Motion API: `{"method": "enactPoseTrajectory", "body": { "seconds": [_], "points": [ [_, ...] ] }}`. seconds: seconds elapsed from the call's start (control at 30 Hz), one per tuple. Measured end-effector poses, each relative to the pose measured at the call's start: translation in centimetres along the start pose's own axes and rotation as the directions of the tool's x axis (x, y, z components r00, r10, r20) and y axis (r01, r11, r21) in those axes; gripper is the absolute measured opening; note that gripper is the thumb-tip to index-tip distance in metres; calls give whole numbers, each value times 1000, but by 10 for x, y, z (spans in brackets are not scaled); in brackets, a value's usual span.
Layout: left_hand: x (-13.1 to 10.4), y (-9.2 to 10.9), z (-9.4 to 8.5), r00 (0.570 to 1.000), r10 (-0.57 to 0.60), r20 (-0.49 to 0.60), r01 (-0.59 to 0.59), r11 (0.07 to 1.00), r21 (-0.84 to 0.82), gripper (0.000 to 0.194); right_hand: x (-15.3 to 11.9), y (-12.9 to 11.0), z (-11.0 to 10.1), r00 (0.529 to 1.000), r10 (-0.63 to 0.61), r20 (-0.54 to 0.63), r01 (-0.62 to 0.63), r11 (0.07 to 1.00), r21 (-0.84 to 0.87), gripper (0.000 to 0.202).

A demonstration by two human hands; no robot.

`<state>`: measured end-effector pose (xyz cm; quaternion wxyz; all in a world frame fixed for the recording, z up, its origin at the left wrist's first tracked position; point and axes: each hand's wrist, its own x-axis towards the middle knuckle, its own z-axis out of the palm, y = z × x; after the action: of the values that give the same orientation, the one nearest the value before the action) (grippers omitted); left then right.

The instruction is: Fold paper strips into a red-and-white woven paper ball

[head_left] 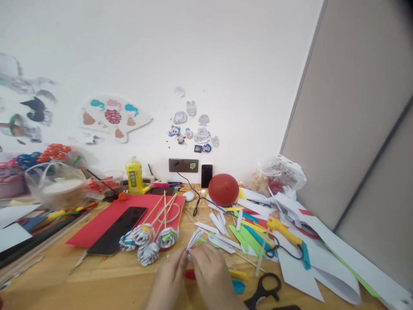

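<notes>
- The white folded paper point(195, 238) is over the wood table point(119, 286), pinched in the fingertips of both hands. Its top pokes up, but the fingers hide its bottom.
- The left hand point(171, 273) and right hand point(209, 269) are close together on that paper. I can't tell if the hands touch each other. Both wrists run off the bottom of what I can see.
- A red thing point(190, 274) peeks out between the hands, and a yellow thing point(238, 274) peeks out past the right hand. The hand hides the middle, so I can't tell if they join.
- Just left of the hands are paper flowers point(148, 253) on thin sticks point(165, 211). They overlap, so some petals are hidden.
- Under the sticks is a red sheet point(97, 219), with a big black phone point(118, 230) on it.
- To the right are paper strips point(241, 239) in a messy pile, and a yellow glue gun point(282, 228).
- The black scissors point(263, 290) are nearer, and their low end is cut off.
- Farther back sits a red balloon point(223, 189), beside a small phone point(207, 175) standing up.
- The far left wall pictures point(27, 107) look too blurry to name.
</notes>
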<state>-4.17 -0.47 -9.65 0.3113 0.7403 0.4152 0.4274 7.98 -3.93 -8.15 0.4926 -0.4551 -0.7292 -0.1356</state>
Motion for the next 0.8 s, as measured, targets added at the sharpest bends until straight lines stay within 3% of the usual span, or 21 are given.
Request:
{"method": "enactPoseTrajectory", "body": {
  "seconds": [0.2,0.33,0.47,0.53,0.63,0.7,0.8],
  "points": [
    [0,6,-1,999,47,-6,-47,999,11,33,2,-4,4,988,145,-45,-146,989,-25,32],
    [-3,6,4,1000,7,-24,-9,998,-57,28,1,-10,5,999,11,-52,-18,990,-142,39],
    [-4,6,6,998,-35,-55,30,996,-88,28,-3,-14,8,986,-120,-111,93,970,-223,32],
    [-3,9,4,997,-57,-54,51,994,-102,29,-3,-11,8,986,-129,-102,106,973,-205,29],
    [0,15,-2,993,-115,-17,110,978,-177,32,1,-5,2,999,27,20,-25,996,-91,22],
    [2,16,-5,988,-154,-2,149,960,-239,33,5,0,-4,980,140,140,-135,990,-41,17],
    [3,13,-8,987,-162,-7,154,952,-265,32,10,5,-12,934,247,257,-245,969,-40,35]
  ]
}}
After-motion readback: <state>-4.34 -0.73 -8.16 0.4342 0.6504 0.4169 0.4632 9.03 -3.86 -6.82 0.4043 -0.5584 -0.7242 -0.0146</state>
